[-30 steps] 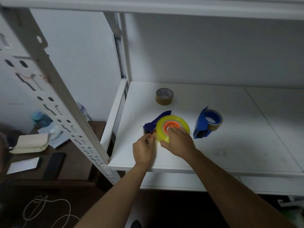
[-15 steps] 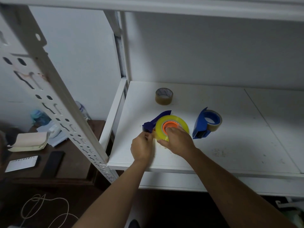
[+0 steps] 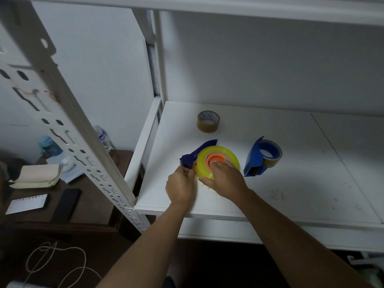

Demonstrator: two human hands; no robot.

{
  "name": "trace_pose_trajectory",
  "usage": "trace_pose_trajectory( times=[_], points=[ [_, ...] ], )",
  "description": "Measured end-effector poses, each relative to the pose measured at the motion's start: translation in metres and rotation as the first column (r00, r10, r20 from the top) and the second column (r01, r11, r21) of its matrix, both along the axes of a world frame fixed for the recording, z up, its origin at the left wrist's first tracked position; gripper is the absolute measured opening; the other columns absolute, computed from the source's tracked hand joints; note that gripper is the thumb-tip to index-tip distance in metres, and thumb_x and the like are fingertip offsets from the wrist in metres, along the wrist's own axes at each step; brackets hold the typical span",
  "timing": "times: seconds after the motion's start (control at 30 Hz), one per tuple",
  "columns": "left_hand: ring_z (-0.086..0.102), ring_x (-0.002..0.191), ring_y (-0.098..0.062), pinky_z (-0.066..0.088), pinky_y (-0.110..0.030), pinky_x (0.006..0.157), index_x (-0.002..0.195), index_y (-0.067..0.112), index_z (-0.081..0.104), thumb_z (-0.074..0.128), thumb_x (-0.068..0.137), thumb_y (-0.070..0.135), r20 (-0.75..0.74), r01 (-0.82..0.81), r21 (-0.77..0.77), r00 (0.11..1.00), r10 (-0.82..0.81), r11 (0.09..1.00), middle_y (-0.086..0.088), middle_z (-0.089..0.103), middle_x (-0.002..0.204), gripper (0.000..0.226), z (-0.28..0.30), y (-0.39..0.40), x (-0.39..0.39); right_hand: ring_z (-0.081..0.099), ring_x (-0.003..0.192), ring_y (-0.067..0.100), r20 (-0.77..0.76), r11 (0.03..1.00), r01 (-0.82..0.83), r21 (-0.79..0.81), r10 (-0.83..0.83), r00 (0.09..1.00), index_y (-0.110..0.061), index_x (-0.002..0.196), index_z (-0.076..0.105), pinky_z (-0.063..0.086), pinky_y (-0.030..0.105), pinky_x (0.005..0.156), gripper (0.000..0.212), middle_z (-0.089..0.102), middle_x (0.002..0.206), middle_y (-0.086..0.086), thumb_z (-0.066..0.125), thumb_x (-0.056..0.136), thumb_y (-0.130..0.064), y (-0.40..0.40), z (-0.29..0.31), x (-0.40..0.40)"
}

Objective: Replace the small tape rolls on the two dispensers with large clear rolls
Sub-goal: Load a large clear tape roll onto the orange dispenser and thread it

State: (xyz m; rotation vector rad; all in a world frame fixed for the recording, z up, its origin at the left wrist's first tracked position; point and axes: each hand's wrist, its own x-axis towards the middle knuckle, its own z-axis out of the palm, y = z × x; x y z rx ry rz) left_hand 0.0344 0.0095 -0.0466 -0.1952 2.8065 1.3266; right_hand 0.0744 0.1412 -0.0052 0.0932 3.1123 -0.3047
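Note:
A large clear roll (image 3: 209,154) that looks yellow, with an orange core, sits on the dark blue dispenser (image 3: 190,157) on the white shelf (image 3: 291,183). My right hand (image 3: 223,178) rests on top of the roll, fingers at the core and thumb on its near side. My left hand (image 3: 180,185) is closed at the dispenser's front end beside the roll; what its fingertips pinch is hidden. A second blue dispenser (image 3: 255,160) with a small brownish roll (image 3: 275,157) stands to the right. A loose small brownish roll (image 3: 208,121) lies farther back.
A white perforated shelf post (image 3: 62,113) slants across the left. Beyond it a dark wooden table (image 3: 87,204) carries a phone, a card, a cloth pouch and bottles. A white cord lies on the floor below.
Both hands stay on the large roll and dark blue dispenser, with the left hand shifted slightly up towards the dispenser's front. The roll looks pressed a little flatter.

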Motion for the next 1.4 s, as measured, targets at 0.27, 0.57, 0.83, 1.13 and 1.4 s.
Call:
trace_pose_trajectory(
  times=[0.27,0.57,0.83,1.13,1.4],
  points=[
    [0.057,0.069,-0.022,0.041,-0.028,0.062,0.087,0.013,0.068,0.053,0.093,0.031,0.000,-0.009,-0.017,1.000,0.009,1.000,-0.006,0.071,0.081,0.024,0.001,0.001,0.000,0.051,0.116,0.021,-0.014,1.000,-0.004,0.017,0.004,1.000,-0.011,0.125,0.051,0.035,0.032,0.104,0.055,0.060,0.124,0.005,0.051,0.091,-0.054,0.000,-0.002,-0.002],
    [0.061,0.067,-0.020,0.046,-0.031,0.062,0.088,0.016,0.070,0.057,0.092,0.034,-0.102,0.037,0.126,0.994,-0.024,0.991,0.001,0.070,0.072,0.022,-0.004,-0.008,0.008,0.045,0.108,0.028,-0.126,1.000,-0.020,-0.004,0.019,0.992,-0.025,0.123,0.054,0.039,0.044,0.095,0.042,0.047,0.114,0.005,0.057,0.083,-0.037,-0.018,-0.002,-0.013],
    [0.054,0.069,-0.013,0.036,-0.016,0.058,0.083,0.021,0.059,0.062,0.085,0.017,-0.132,0.057,0.205,0.991,-0.030,0.977,0.003,0.061,0.077,0.005,-0.003,-0.013,0.008,0.049,0.108,0.030,-0.113,0.999,0.043,-0.012,-0.044,0.993,-0.011,0.112,0.055,0.040,0.042,0.093,0.054,0.056,0.113,0.008,0.047,0.075,-0.050,-0.014,-0.005,-0.011],
    [0.056,0.068,-0.015,0.036,-0.024,0.057,0.083,0.015,0.066,0.058,0.091,0.024,-0.117,0.115,0.065,0.987,-0.107,0.991,0.000,0.066,0.075,0.015,-0.009,-0.010,0.006,0.060,0.084,0.023,-0.042,0.999,-0.044,0.000,0.044,0.998,-0.013,0.111,0.049,0.043,0.043,0.091,0.036,0.064,0.092,0.002,0.055,0.088,-0.039,-0.003,-0.004,-0.010],
    [0.059,0.068,-0.019,0.047,-0.033,0.061,0.082,0.012,0.067,0.058,0.088,0.021,-0.105,0.118,0.102,0.989,-0.107,0.988,-0.001,0.066,0.072,0.014,-0.007,-0.011,0.007,0.047,0.115,0.027,0.024,0.996,-0.049,-0.075,0.051,0.998,-0.029,0.136,0.040,0.044,0.038,0.088,0.060,0.044,0.126,0.007,0.061,0.081,-0.040,-0.009,-0.002,-0.022]
  ],
)
